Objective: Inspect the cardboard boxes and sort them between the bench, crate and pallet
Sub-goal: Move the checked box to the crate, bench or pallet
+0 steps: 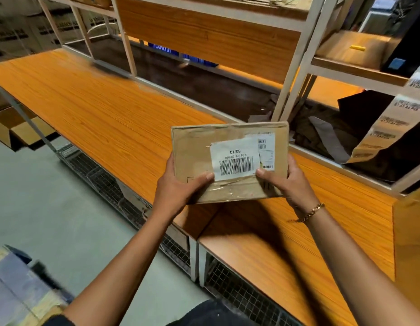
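One cardboard box (229, 140), two hands on it. Left hand (178, 187) grips the near left corner, thumb on top. Right hand (291, 182) grips the near right corner, thumb at the barcode label (235, 161). Box is held above the orange bench (98, 109), clear of it, long axis left-right, labelled face tilted toward the holder, print upside-down to them. One open carton (18, 130) low at left, contents can't be told.

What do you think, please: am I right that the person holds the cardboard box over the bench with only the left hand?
Not quite: the head view shows both the left hand and the right hand holding the cardboard box over the bench.
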Action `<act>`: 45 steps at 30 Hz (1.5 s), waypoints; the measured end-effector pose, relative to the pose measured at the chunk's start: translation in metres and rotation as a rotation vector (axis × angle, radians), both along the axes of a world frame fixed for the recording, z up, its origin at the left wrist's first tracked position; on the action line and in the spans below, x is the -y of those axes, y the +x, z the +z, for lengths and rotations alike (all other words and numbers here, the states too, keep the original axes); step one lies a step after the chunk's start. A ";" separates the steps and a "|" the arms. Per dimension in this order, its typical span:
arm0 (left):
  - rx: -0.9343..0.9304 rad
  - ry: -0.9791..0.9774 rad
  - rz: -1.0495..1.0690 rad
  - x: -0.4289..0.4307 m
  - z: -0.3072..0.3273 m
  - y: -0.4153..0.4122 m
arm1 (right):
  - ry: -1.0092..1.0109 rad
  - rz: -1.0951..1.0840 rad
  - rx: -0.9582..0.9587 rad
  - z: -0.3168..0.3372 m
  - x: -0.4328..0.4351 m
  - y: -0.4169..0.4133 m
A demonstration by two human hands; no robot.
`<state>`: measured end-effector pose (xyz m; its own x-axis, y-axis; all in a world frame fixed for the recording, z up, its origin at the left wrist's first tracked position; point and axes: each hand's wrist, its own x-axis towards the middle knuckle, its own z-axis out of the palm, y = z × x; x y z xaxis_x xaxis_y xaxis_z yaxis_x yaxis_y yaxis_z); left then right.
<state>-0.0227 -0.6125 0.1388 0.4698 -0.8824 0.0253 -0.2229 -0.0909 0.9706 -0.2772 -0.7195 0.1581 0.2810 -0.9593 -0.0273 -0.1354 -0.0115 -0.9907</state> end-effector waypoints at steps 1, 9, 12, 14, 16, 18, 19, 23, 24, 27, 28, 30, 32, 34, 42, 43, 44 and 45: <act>0.040 -0.003 0.023 0.000 -0.002 -0.003 | -0.036 -0.021 -0.015 -0.004 0.000 0.002; -0.017 0.140 -0.084 -0.020 -0.019 0.009 | 0.079 0.025 -0.020 -0.032 -0.014 -0.012; -0.358 0.264 -0.160 -0.033 -0.014 0.014 | 0.360 0.150 0.051 -0.036 -0.017 -0.027; -0.331 0.331 -0.209 -0.036 -0.011 0.010 | 0.377 0.191 -0.064 -0.037 -0.019 -0.028; -0.222 0.354 -0.232 -0.032 -0.011 0.006 | 0.334 0.178 -0.204 -0.040 -0.018 -0.024; -0.104 0.374 -0.237 -0.019 -0.016 0.013 | 0.302 0.140 -0.318 -0.041 -0.006 -0.018; -0.056 0.381 -0.238 -0.009 -0.021 0.020 | 0.307 0.133 -0.352 -0.042 0.003 -0.014; 0.050 0.381 -0.165 0.028 -0.045 0.043 | 0.290 0.192 -0.343 -0.040 0.034 0.007; 0.066 0.364 -0.147 0.031 -0.042 0.039 | 0.272 0.203 -0.317 -0.042 0.037 0.012; 0.136 0.361 -0.090 0.031 -0.034 0.028 | 0.252 0.163 -0.344 -0.051 0.047 0.015; 0.144 0.371 -0.093 0.030 -0.033 0.027 | 0.275 0.148 -0.373 -0.050 0.051 0.014; 0.133 0.417 -0.135 0.033 -0.027 0.033 | 0.326 0.173 -0.438 -0.041 0.059 0.015; 0.025 0.460 -0.154 0.047 -0.019 0.045 | 0.332 0.202 -0.479 -0.030 0.072 0.021; -0.091 0.446 -0.146 0.065 -0.013 0.055 | 0.288 0.192 -0.486 -0.022 0.085 0.033; -0.268 0.366 -0.121 0.092 -0.018 0.051 | 0.387 0.089 -0.426 -0.021 0.096 0.051; -0.217 0.336 -0.133 0.092 -0.014 0.049 | 0.378 0.074 -0.416 -0.019 0.098 0.051; -0.169 0.297 -0.141 0.093 -0.008 0.049 | 0.331 0.064 -0.392 -0.014 0.100 0.051; -0.135 0.245 -0.139 0.094 -0.002 0.050 | 0.255 0.058 -0.354 -0.008 0.101 0.051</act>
